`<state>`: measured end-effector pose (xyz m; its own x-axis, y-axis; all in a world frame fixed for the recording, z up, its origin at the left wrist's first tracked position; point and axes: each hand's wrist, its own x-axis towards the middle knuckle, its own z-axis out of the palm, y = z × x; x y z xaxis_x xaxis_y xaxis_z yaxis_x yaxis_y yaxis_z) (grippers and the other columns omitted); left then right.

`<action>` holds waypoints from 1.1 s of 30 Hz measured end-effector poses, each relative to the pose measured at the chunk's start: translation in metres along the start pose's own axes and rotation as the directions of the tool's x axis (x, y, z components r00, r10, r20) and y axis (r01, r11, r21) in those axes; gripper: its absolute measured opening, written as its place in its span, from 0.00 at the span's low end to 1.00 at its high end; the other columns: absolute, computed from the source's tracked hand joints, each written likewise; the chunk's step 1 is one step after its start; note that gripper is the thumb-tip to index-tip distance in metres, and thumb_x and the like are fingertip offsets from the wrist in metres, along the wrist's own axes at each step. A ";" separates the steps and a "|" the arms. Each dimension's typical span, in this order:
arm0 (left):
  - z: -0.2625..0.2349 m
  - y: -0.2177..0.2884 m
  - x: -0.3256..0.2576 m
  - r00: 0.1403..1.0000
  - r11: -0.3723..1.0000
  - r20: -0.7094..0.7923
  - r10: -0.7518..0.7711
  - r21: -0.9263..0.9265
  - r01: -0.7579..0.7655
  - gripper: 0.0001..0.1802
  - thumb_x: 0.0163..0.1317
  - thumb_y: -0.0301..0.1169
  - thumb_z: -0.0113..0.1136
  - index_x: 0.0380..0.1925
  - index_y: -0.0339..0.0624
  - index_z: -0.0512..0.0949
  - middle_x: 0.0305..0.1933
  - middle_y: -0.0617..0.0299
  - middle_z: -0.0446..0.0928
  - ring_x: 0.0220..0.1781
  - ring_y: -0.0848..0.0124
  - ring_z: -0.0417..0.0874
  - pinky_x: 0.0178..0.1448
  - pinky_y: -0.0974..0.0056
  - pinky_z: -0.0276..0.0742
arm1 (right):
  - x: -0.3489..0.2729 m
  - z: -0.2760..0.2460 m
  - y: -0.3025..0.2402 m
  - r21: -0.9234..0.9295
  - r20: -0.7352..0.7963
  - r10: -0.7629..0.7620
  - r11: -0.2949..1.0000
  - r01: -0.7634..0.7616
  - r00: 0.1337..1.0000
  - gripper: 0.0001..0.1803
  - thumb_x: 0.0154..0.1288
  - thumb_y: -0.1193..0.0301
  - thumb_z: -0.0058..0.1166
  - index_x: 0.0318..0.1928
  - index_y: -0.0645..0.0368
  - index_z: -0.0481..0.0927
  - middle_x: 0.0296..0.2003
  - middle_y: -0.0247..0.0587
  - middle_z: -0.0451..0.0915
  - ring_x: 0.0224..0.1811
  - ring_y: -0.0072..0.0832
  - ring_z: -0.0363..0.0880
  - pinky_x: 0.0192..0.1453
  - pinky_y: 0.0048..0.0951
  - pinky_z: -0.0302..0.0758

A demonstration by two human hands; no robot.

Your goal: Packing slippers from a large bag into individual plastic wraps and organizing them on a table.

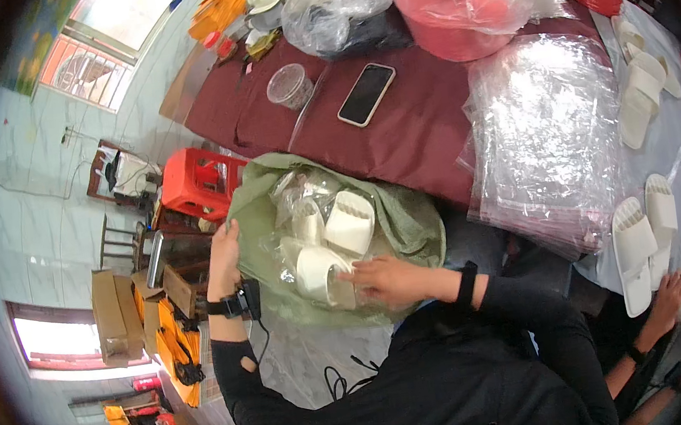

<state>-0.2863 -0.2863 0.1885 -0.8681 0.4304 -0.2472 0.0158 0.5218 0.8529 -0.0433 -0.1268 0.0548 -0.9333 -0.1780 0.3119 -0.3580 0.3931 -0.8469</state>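
Left hand (223, 251) grips the rim of the green sack (409, 226), fingers closed on the fabric, holding the mouth open. Right hand (386, 281) is inside the mouth, fingers loosely curled on a bagged pair of white slippers (322, 272) near the front edge. I can't tell if I've got a firm pinch yet or am just resting on the plastic.

More bagged slippers (348, 222) sit deeper in the sack, touching the pair I'm on.

To do this cleanly, I judge:
- keep the left hand pulling the rim out and up so the mouth doesn't collapse
- grab the pair through the film across both soles, not by a loose corner of plastic, since that would slip or tear
- lift straight out, clear of the neighbours

Table (424, 132) with the maroon cloth is just beyond the sack. Stack of clear bags (545, 130) lies on its right side, phone (366, 94) near the middle.
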 end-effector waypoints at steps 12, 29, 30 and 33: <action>0.035 0.003 -0.003 0.940 0.895 0.019 0.340 0.300 -0.330 0.16 0.67 0.33 0.44 0.39 0.29 0.74 0.32 0.58 0.76 0.34 0.75 0.72 0.40 0.66 0.68 | -0.010 0.047 0.032 -0.375 0.427 0.194 0.927 -0.022 0.883 0.34 0.64 0.61 0.41 0.68 0.42 0.46 0.59 0.45 0.65 0.64 0.38 0.60 0.67 0.53 0.48; 0.333 0.122 -0.063 0.129 0.176 0.652 0.747 -0.007 -0.984 0.35 0.52 0.46 0.59 0.59 0.43 0.64 0.62 0.43 0.59 0.65 0.44 0.56 0.66 0.47 0.50 | -0.157 -0.175 -0.047 -0.183 -0.973 0.108 0.182 -0.966 0.204 0.18 0.62 0.65 0.46 0.52 0.54 0.72 0.52 0.47 0.71 0.57 0.45 0.67 0.63 0.53 0.53; 0.349 0.114 -0.068 0.119 0.168 0.648 0.752 -0.014 -0.986 0.35 0.52 0.46 0.59 0.59 0.43 0.64 0.62 0.43 0.59 0.65 0.44 0.56 0.66 0.47 0.50 | -0.168 -0.169 -0.033 -0.104 -0.933 0.311 0.242 -0.965 0.179 0.18 0.63 0.66 0.44 0.53 0.55 0.71 0.52 0.49 0.72 0.56 0.45 0.68 0.63 0.50 0.55; 0.397 0.077 -0.079 -0.018 -0.049 0.738 0.675 0.021 -0.999 0.35 0.53 0.49 0.58 0.59 0.48 0.64 0.63 0.43 0.58 0.67 0.44 0.52 0.65 0.40 0.46 | -0.208 -0.156 0.006 0.115 -0.883 0.407 0.674 -0.729 0.236 0.18 0.62 0.69 0.45 0.53 0.58 0.71 0.49 0.51 0.73 0.54 0.45 0.70 0.61 0.42 0.62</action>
<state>-0.0200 0.0124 0.0915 0.3920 0.8879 0.2407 0.8767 -0.4398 0.1949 0.1442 0.0530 0.0517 -0.3909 0.9139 0.1093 0.4427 0.2908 -0.8482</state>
